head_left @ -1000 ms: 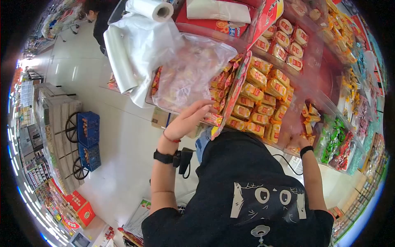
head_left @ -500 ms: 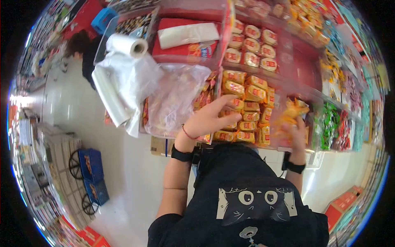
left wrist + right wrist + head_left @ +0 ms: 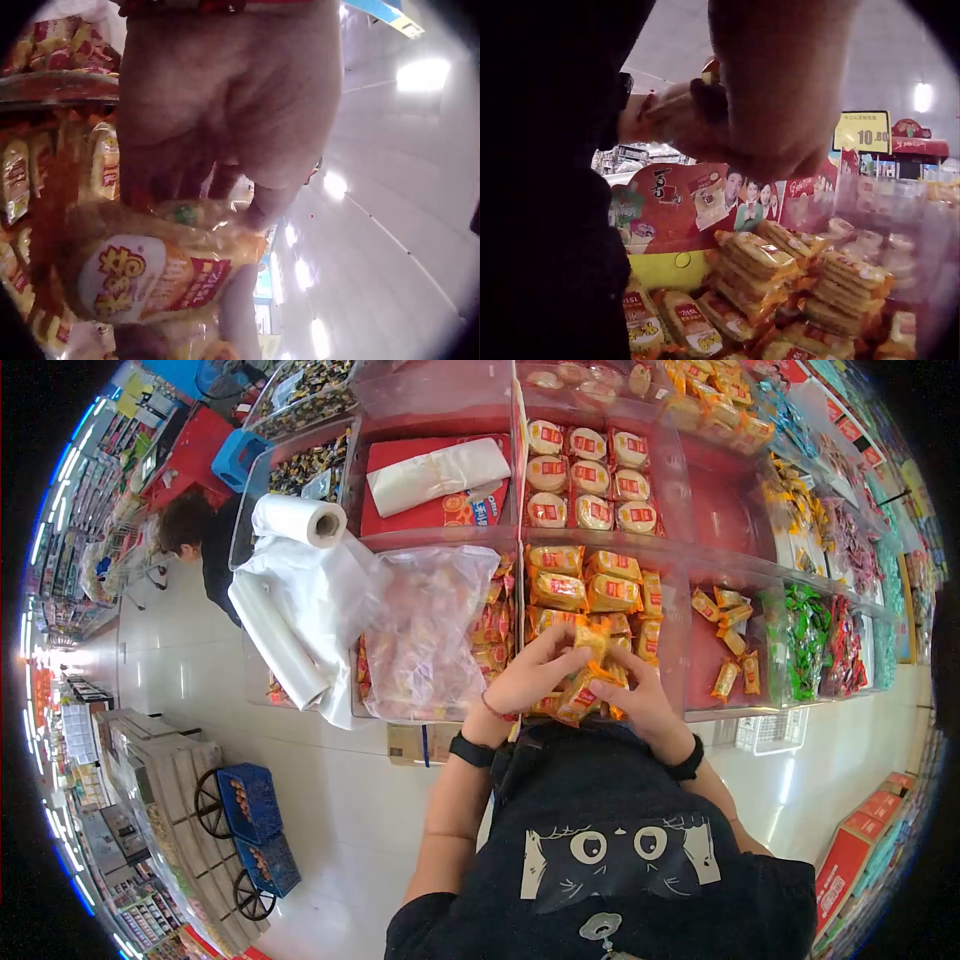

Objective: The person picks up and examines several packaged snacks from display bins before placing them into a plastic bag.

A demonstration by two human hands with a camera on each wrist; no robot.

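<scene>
Far left in the head view: a blue wheeled cart (image 3: 243, 830) on the pale shop floor, and above it a roll of thin plastic bags (image 3: 297, 520) with loose film hanging beside the display. Next along, a clear plastic bag (image 3: 425, 635) part-filled with wrapped snacks, slumped against the front wall of the clear bin (image 3: 440, 540). Then the left hand (image 3: 530, 675), fingers curled round a bundle of orange-yellow snack packets (image 3: 590, 665), held just in front of the middle compartment of stacked packets (image 3: 590, 585). From the left wrist view, same grip confirmed: thumb and fingers pinching 1 packet (image 3: 150, 270) with a white oval logo, more of the same stacked behind. Right hand (image 3: 645, 705) meeting the left on the bundle, fingers bent against its lower right side; in the right wrist view fingers (image 3: 705, 105) closed on a pale packet edge, stacked packets (image 3: 795, 277) below and a yellow price sign (image 3: 862, 131) reading 10.80 beyond. Further right, a compartment with a few loose orange packets (image 3: 728, 630), then green-wrapped sweets (image 3: 805, 640).
</scene>
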